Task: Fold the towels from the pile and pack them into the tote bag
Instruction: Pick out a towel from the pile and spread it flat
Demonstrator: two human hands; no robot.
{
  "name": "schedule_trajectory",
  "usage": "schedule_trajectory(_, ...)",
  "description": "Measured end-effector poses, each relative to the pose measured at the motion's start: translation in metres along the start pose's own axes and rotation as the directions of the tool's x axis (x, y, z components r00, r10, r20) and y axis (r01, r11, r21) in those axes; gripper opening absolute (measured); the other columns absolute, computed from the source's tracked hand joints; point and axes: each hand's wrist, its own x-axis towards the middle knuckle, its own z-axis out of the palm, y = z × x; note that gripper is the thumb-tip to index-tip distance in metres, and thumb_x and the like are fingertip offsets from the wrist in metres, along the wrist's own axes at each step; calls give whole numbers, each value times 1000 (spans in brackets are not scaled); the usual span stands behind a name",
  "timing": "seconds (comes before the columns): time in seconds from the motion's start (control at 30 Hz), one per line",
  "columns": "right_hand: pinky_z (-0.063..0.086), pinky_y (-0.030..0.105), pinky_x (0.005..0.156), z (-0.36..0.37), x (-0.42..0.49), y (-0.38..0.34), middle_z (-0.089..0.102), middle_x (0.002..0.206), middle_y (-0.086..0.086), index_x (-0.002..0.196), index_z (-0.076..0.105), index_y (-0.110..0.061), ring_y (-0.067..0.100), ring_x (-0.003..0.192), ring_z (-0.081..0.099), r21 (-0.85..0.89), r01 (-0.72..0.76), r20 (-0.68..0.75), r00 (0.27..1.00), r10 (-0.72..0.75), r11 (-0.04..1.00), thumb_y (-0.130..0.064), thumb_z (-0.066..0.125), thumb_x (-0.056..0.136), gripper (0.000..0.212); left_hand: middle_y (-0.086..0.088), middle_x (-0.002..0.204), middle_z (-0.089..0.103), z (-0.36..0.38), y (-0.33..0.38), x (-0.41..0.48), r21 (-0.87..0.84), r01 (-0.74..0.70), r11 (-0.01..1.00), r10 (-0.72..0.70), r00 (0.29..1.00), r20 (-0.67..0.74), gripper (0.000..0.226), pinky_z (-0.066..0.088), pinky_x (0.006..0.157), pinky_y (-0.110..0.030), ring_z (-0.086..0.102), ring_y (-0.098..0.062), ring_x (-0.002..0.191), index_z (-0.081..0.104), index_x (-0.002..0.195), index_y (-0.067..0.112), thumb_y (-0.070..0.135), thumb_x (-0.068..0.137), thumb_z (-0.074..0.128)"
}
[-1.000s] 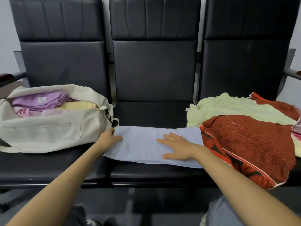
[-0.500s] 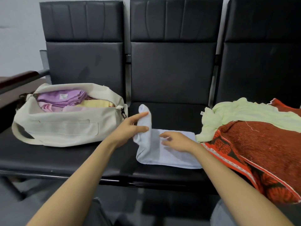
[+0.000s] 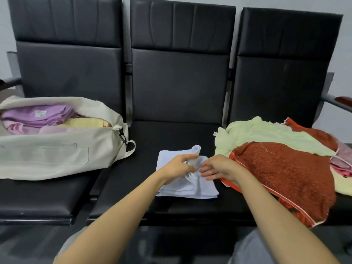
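Note:
A pale blue towel (image 3: 203,187) lies partly folded on the middle seat. My left hand (image 3: 179,167) pinches a bunched fold of it and holds that fold over the rest. My right hand (image 3: 219,167) hovers just to the right with relaxed fingers, its fingertips near the same fold. The cream tote bag (image 3: 57,155) lies on the left seat, unzipped, with purple, pink and yellow towels inside. The pile sits on the right seat: a rust-red towel (image 3: 282,176) on top of a light green one (image 3: 266,134).
A row of three black padded seats (image 3: 179,134) carries everything, with metal armrests at both ends. More pink and yellow cloth (image 3: 342,168) shows at the far right edge of the pile. My knees are below the seat's front edge.
The blue towel went from a long flat strip to a short folded stack. My left hand lifted its left end and carried it rightward over my right hand.

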Motion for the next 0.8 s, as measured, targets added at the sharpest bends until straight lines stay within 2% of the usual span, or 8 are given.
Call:
schedule_trajectory(0.13,55,32,67,1,7,1,67,104,13,123,55,0,24,88,66,20,-6,-42,999,7,1000,-29,36,104,40,2,126,55,4,-3,4,-244,6,970,14,997,78,44,55,77,-26,66,-13,86,38,142,27,14,101,45)
schedule_trajectory(0.27,55,32,76,3,9,2,64,110,7,111,57,-12,20,97,63,-136,51,-62,996,-60,989,-29,54,96,23,-6,116,57,-12,-4,3,-337,0,942,-55,986,-155,37,56,64,-26,63,-15,64,41,135,14,6,100,45)
schedule_trajectory(0.37,52,38,89,6,12,9,56,120,9,134,36,-12,24,106,58,-421,151,-24,984,-178,894,-14,66,84,59,-9,104,61,-30,-11,1,-205,0,979,-67,944,-322,27,51,60,-24,56,-14,63,56,120,4,0,93,51)
schedule_trajectory(0.43,50,38,91,7,11,8,54,120,10,146,21,-18,27,108,57,-398,209,-53,967,-250,893,-7,60,86,72,-5,99,62,-40,-16,-2,-73,44,996,-68,922,-382,20,48,62,-22,55,-12,65,63,107,9,2,90,56)
schedule_trajectory(0.53,49,32,82,0,12,6,55,114,9,147,21,-20,27,104,58,-297,237,-89,958,-274,925,-6,59,87,73,-2,97,59,-50,-23,-5,11,132,991,-114,889,-443,20,42,61,-18,55,-12,72,61,101,13,5,83,65)
schedule_trajectory(0.67,43,33,70,4,13,15,57,114,20,139,27,-6,33,102,58,-553,125,-137,962,-237,824,-4,52,90,55,-2,103,52,-53,-33,-7,195,320,927,-212,877,-432,38,36,57,-19,53,-17,93,49,97,14,22,74,78)
schedule_trajectory(0.73,43,33,75,8,12,16,54,122,19,134,32,-1,33,109,56,-586,87,-198,949,-246,806,-11,52,93,46,0,90,52,-52,-36,-8,242,389,889,-275,876,-397,38,34,54,-20,51,-14,80,48,85,12,31,74,79)
schedule_trajectory(0.8,42,30,82,11,12,17,51,130,15,133,36,1,30,116,53,-603,46,-209,955,-213,797,-34,56,93,57,2,74,49,-50,-38,-9,258,430,865,-317,868,-383,40,32,51,-22,47,-12,68,47,71,12,36,74,78)
